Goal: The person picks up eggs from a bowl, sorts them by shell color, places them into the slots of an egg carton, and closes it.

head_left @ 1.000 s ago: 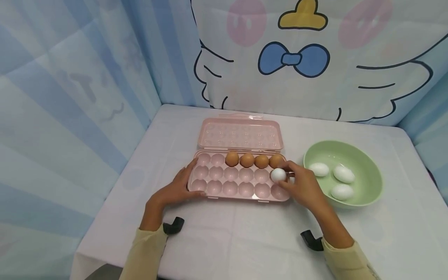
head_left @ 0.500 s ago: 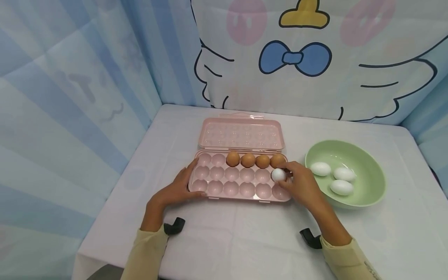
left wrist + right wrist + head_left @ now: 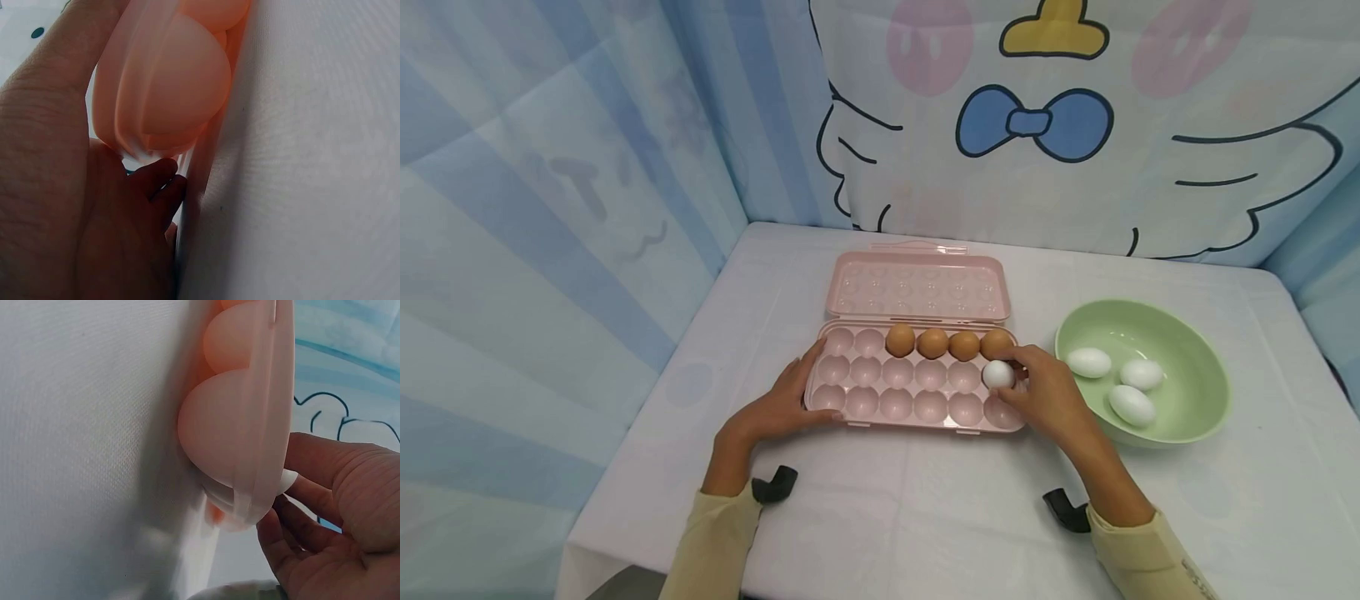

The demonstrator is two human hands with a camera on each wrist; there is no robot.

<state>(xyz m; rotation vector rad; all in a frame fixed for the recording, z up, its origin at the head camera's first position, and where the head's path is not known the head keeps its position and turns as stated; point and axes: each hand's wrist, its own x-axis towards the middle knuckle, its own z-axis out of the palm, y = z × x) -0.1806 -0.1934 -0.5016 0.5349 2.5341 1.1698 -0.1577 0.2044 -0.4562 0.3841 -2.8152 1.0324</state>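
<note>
A pink egg tray (image 3: 880, 398) lies open on the white table, its lid (image 3: 917, 287) folded back. Several brown eggs (image 3: 932, 342) fill the right part of its back row. My right hand (image 3: 1013, 377) pinches a white egg (image 3: 997, 374) that sits in the rightmost cup of the middle row. In the right wrist view, my fingers (image 3: 325, 506) curl beside the tray's rim (image 3: 250, 444). My left hand (image 3: 805, 385) grips the tray's left end, thumb on top. The left wrist view shows the tray's underside (image 3: 162, 81) against my palm (image 3: 94, 206).
A green bowl (image 3: 1195, 350) stands right of the tray with three white eggs (image 3: 1131, 405) in it. The table (image 3: 925, 517) is walled by blue and white cartoon cloth behind and at both sides. Its front edge is near my sleeves.
The white eggs in the bowl have rolled a little. Both hands stay where they were, the right one still on the white egg.
</note>
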